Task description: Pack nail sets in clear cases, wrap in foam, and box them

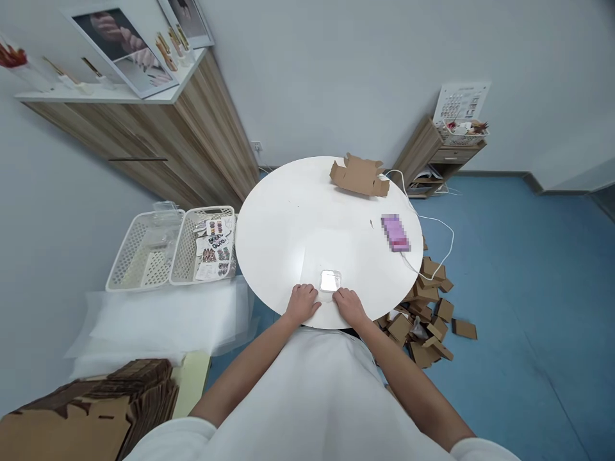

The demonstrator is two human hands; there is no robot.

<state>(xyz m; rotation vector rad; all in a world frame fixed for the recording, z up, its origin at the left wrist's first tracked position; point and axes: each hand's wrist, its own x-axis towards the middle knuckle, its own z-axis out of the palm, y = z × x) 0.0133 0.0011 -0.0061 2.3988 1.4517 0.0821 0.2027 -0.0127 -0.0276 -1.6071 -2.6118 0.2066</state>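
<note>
A small clear square case with a bright white middle lies flat on the round white table, close to its front edge. Palm down at the case's left, my left hand rests on the tabletop with bent fingers and the thumb apart. My right hand lies at the lower right corner of the case, fingertips touching or almost touching it. Faint see-through film seems to lie around the case and under the fingers; its outline is hard to make out.
An unfolded cardboard box and a blurred purple phone-like device with a white cable lie on the table. Left stand white baskets, plastic sheets and stacked flat cardboard. Small boxes litter the floor right.
</note>
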